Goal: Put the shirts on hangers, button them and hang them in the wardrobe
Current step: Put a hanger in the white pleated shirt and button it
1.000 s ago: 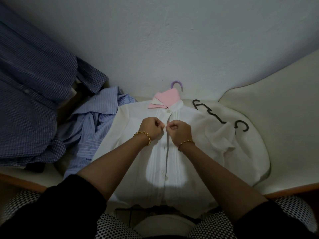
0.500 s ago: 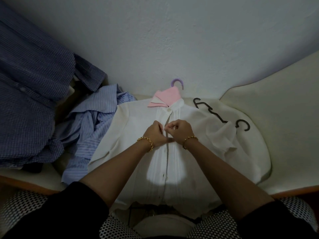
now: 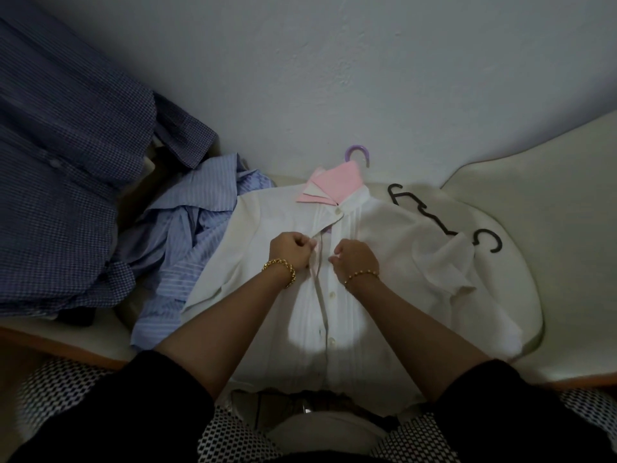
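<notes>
Left hand (image 3: 291,249): fingers curled, with thumb and fingertips pinching the left front edge of the white pleated shirt (image 3: 394,248), which has a pink collar. Right hand (image 3: 356,262): fingers curled, gripping the opposite front edge. Both hands sit at chest level on the shirt, near each other but not touching. A narrow gap in the front opening shows between them. Each wrist carries a gold bead bracelet (image 3: 280,267).

Shirt position: flat, front up, on the cream padded surface (image 3: 521,202), collar toward the pale wall (image 3: 334,61). It is mounted on a lilac plastic hanger (image 3: 359,152), of which only the hook shows above the collar. One round white button (image 3: 338,212) sits at the collar. More buttons follow down the front below the hands, where the edges lie together. Whether these are fastened cannot be told.

Black plastic hangers (image 3: 434,221), count unclear, lie on the surface right of the collar, partly under the shirt's right sleeve. A crumpled light-blue striped shirt (image 3: 200,235) touches the white shirt's left side. A dark blue checked shirt (image 3: 66,145) lies further left.
</notes>
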